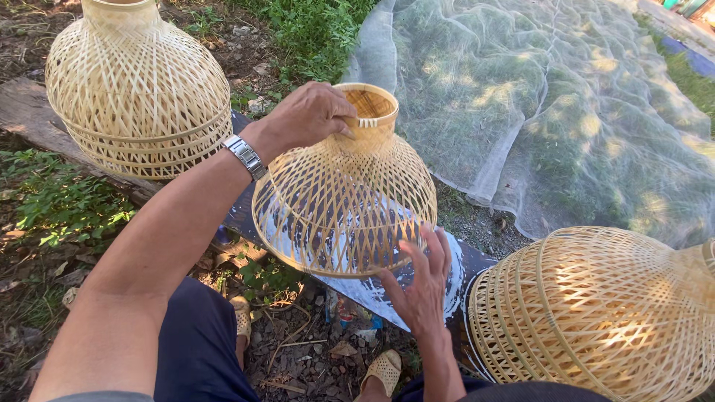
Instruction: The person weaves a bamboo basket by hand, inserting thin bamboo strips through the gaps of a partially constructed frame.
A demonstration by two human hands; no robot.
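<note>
A big woven basket (138, 89) sits on a wooden plank (26, 112) to my left, and another basket (596, 313) lies by my right knee. A white net (551, 97) is spread over the grass ahead. The small basket (346, 205) stands tilted on a dark board (462, 272) between them. My left hand (305, 115) grips its round neck tight. My right hand (424, 283) presses flat and open against its bottom rim.

A woven basket (138, 89) sits far left, another basket (596, 313) near right; white netting (566, 112) covers the grass (313, 30) far right.
</note>
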